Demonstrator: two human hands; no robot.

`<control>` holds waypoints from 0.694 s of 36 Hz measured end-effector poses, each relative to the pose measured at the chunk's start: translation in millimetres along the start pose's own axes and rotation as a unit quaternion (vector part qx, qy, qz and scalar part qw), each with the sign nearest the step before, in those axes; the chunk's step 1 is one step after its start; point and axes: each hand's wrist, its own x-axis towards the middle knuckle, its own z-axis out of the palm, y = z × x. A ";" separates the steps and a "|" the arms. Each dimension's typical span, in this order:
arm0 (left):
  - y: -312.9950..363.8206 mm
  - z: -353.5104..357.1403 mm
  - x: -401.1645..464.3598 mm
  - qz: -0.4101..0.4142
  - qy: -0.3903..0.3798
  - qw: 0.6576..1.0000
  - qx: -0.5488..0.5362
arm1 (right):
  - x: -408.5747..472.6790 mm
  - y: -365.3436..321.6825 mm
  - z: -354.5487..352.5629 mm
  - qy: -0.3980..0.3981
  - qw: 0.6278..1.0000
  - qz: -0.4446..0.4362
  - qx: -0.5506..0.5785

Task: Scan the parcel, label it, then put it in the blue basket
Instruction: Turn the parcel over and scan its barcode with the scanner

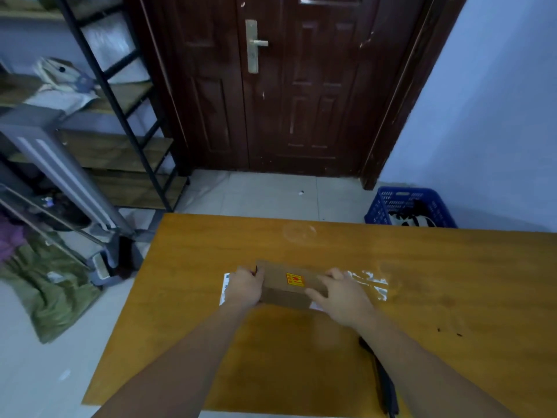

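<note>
A small brown cardboard parcel (290, 285) with a yellow and red sticker on top sits in the middle of the wooden table (422, 260). My left hand (244, 287) grips its left end and my right hand (340, 292) grips its right end. White label sheets (225, 285) lie under the parcel, showing at its left edge. The blue basket (388, 203) stands on the floor past the table's far right corner, with dark and white items inside. A black object (384, 384), perhaps the scanner, lies near the table's front edge under my right forearm.
Clear plastic film (372, 283) lies on the table to the right of the parcel. A dark wooden door (286, 86) faces me. Metal shelving (114, 116) and a green cloth (51, 294) occupy the floor on the left.
</note>
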 end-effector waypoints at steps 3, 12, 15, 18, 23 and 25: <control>17.9 -0.3 -11.1 0.005 0.018 1.000 0.017 | -2.4 -21.6 -4.4 0.028 0.994 -0.090 -0.051; 34.2 10.3 -32.1 0.062 0.041 0.992 -0.107 | -7.6 -40.7 9.9 0.140 0.985 -0.089 -0.048; 27.7 9.8 -33.0 0.071 0.044 0.983 -0.165 | -14.9 -34.6 10.3 0.186 0.978 -0.041 0.083; 14.0 10.6 -31.2 0.052 0.050 0.986 -0.149 | -25.1 -32.3 5.0 0.187 0.932 0.024 0.309; -6.9 13.6 -32.2 -0.031 -0.054 0.980 -0.187 | -32.1 -30.4 -2.5 0.146 0.781 0.105 0.598; -11.8 16.5 -34.1 -0.042 -0.104 0.965 -0.237 | -34.4 -30.6 -0.4 0.101 0.704 0.122 0.692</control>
